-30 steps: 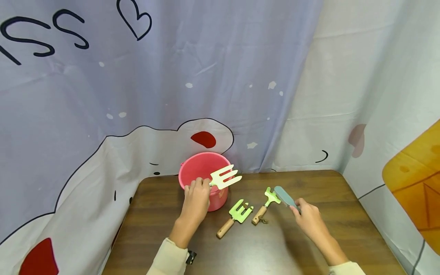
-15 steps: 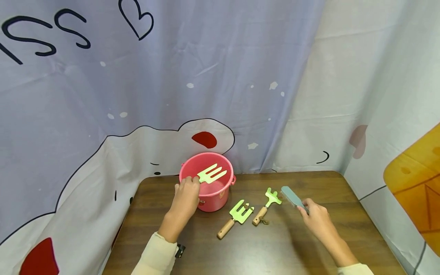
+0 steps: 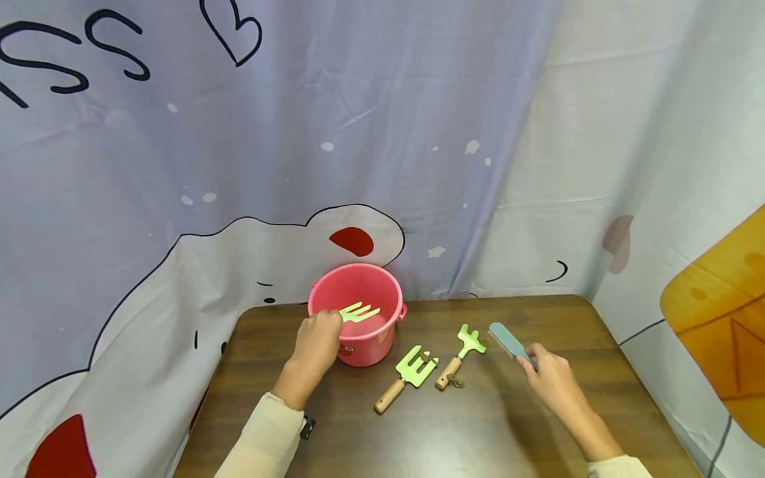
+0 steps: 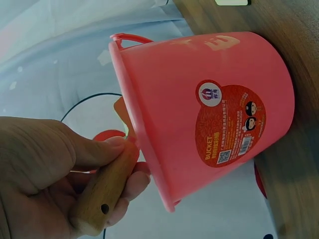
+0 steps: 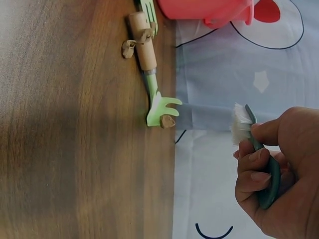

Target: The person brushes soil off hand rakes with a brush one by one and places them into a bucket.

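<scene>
My left hand (image 3: 319, 340) grips the wooden handle (image 4: 107, 191) of a small green garden fork (image 3: 358, 312). The fork's tines lie over the mouth of the pink bucket (image 3: 367, 348); in the left wrist view the bucket's rim hides most of them. Held in my right hand (image 3: 551, 380), above the table's right side, is a blue-green brush (image 3: 507, 337). Its white bristles (image 5: 241, 124) show in the right wrist view. Between the hands lie a second green fork (image 3: 408, 378) and a small green rake (image 3: 461, 355), both with wooden handles.
Brown clumps (image 5: 168, 121) lie at the rake's head and by its handle. The wooden table (image 3: 466, 438) ends at a printed curtain (image 3: 382, 133) just behind the bucket. A loop handle (image 3: 403, 310) sticks out from the bucket's right side.
My left hand has moved left and the fork has dropped lower, from over the bucket's right rim to over its mouth. The brush in my right hand has shifted slightly right.
</scene>
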`<action>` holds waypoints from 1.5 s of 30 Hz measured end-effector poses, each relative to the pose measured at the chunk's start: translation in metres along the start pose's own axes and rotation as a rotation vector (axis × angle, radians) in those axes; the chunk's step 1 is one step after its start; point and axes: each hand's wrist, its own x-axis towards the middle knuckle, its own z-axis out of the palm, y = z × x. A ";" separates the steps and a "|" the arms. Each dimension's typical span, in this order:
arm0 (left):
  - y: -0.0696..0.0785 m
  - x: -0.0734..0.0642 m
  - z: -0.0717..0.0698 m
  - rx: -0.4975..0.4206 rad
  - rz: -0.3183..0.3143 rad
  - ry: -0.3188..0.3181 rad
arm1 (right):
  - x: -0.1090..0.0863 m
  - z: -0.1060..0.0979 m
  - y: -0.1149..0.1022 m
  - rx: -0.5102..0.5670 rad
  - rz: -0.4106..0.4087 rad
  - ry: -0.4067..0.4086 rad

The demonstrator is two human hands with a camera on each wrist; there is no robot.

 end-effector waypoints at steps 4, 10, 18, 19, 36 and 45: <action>0.000 0.004 0.003 0.022 0.014 -0.002 | -0.001 0.001 0.002 -0.004 -0.004 0.008; 0.001 0.014 0.006 0.015 0.013 -0.067 | -0.003 0.005 0.005 0.010 -0.015 0.013; 0.003 0.030 0.006 -0.034 -0.024 -0.216 | -0.003 0.005 0.004 0.014 0.016 -0.008; 0.003 0.031 0.006 -0.040 -0.024 -0.224 | -0.003 0.005 0.004 0.014 0.020 -0.011; 0.009 0.057 0.007 -0.149 -0.127 -0.441 | -0.003 0.005 0.005 0.021 0.024 -0.024; 0.016 0.067 0.004 -0.161 -0.199 -0.579 | -0.002 0.007 0.006 0.025 0.026 -0.030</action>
